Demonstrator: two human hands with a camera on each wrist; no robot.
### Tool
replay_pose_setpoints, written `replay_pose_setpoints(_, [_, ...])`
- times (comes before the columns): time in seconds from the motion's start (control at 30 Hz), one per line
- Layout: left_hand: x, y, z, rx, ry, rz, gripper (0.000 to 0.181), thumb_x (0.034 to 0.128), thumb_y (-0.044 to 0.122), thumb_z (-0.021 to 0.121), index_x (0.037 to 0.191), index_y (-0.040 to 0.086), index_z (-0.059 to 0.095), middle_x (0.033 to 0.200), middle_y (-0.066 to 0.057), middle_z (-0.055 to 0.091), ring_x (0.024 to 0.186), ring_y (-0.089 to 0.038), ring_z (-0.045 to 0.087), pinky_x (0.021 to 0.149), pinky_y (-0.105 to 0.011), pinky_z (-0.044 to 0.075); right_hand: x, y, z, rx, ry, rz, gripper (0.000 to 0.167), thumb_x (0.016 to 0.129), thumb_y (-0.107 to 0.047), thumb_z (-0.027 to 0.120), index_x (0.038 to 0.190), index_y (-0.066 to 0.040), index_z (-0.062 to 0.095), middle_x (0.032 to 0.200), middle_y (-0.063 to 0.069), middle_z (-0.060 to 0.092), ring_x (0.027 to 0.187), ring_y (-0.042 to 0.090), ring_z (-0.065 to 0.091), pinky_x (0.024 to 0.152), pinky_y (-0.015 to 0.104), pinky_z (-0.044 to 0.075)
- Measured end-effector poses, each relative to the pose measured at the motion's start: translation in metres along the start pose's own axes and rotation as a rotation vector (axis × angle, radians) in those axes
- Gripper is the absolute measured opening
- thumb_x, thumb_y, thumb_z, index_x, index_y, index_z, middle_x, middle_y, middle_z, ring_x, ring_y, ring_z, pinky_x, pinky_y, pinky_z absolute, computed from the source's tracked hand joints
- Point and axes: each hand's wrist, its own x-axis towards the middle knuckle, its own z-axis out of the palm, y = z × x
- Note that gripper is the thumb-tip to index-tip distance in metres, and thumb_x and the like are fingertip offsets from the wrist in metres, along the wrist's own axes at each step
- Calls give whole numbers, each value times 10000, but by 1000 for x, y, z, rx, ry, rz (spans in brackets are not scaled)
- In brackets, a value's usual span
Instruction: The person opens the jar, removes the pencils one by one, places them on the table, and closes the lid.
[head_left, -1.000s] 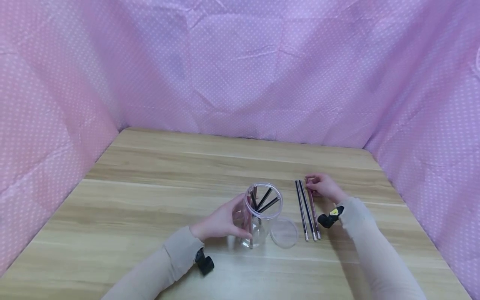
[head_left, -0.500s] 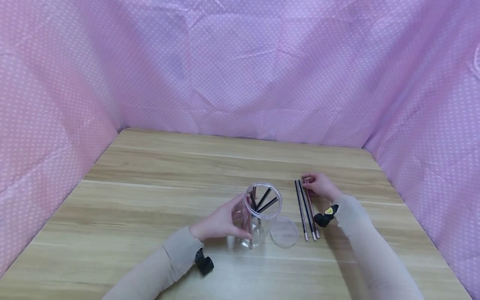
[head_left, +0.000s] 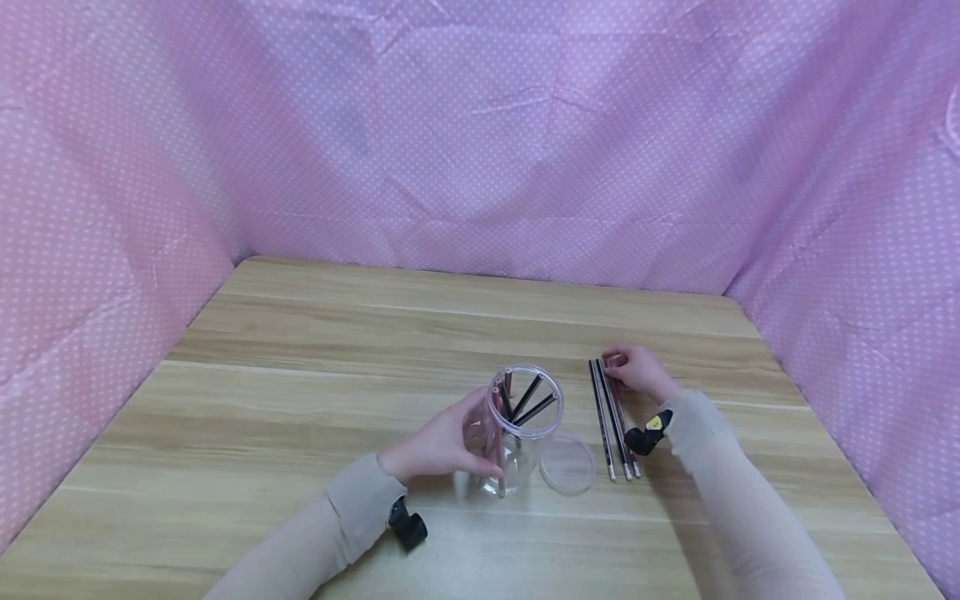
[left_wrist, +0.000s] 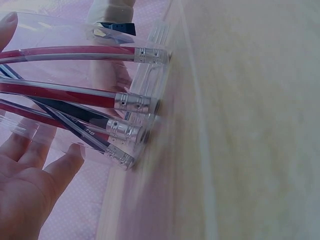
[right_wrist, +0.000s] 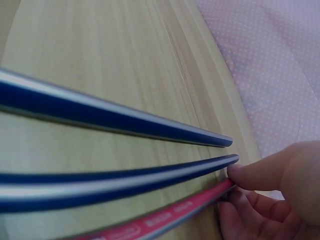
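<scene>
A clear jar (head_left: 525, 467) holds several dark and red pencils; in the left wrist view their metal eraser ends (left_wrist: 135, 102) point down inside it. My left hand (head_left: 446, 437) curls round the jar's left side. Right of the jar, two dark blue pencils (head_left: 604, 421) and a red one lie side by side on the table. My right hand (head_left: 637, 371) is at the far end of the red pencil. Thumb and fingers (right_wrist: 245, 175) pinch the tip of the red pencil (right_wrist: 165, 217) in the right wrist view, close beside the middle blue pencil (right_wrist: 125, 182).
A round clear lid (head_left: 567, 465) lies flat on the wooden table (head_left: 337, 325) between the jar and the loose pencils. Pink dotted cloth (head_left: 480, 150) hangs behind the table and along both sides.
My right hand has shifted slightly to the left with the far end of the red pencil, which now lies closer to the blue ones. My left hand and the jar have stayed in place.
</scene>
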Motion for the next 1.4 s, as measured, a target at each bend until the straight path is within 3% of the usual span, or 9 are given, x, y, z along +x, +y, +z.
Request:
replay_pose_setpoints(0.33, [1, 1, -1, -4, -3, -6, 1063, 675, 46, 814, 1513, 164, 171, 1500, -156, 351, 1368, -325, 360, 1124, -463, 311, -1, 4, -6, 75, -17, 5, 427, 949, -92, 523, 1316, 103, 424, 1203, 312, 555, 816, 127, 608, 710, 250, 561])
replay_pose_setpoints(0.53, [0, 2, -2, -4, -5, -4, 1057, 677, 37, 809, 1510, 116, 163, 1497, -168, 349, 1369, -329, 355, 1127, -467, 304, -9, 1, -11, 59, 57, -18, 425, 966, -136, 488, 1331, 74, 429, 1169, 270, 551, 780, 163, 589, 686, 259, 548])
replay_pose_setpoints(0.83, [-2, 3, -4, 13, 10, 1, 1049, 670, 26, 807, 1509, 145, 188, 1471, -107, 412, 1374, -298, 357, 1135, -466, 293, -23, -30, -6, -43, 209, -233, 346, 947, -90, 505, 1242, 92, 521, 1062, 251, 583, 835, 317, 625, 676, 301, 567])
replay_pose_setpoints(1.13, [-2, 2, -4, -18, 1, 9, 1039, 669, 24, 807, 1503, 106, 192, 1478, -135, 393, 1384, -307, 337, 1148, -474, 259, -39, -66, 12, -42, 189, -399, 297, 928, -83, 556, 1202, 31, 581, 1019, 188, 635, 845, 257, 623, 673, 259, 521])
replay_pose_setpoints(1.4, [0, 2, -4, -51, -15, -1, 1052, 680, 12, 798, 1511, 117, 163, 1517, -148, 323, 1390, -316, 321, 1143, -468, 271, -58, -97, 22, 26, 158, -526, 288, 906, -42, 588, 1185, 33, 595, 992, 171, 642, 818, 157, 605, 687, 214, 534])
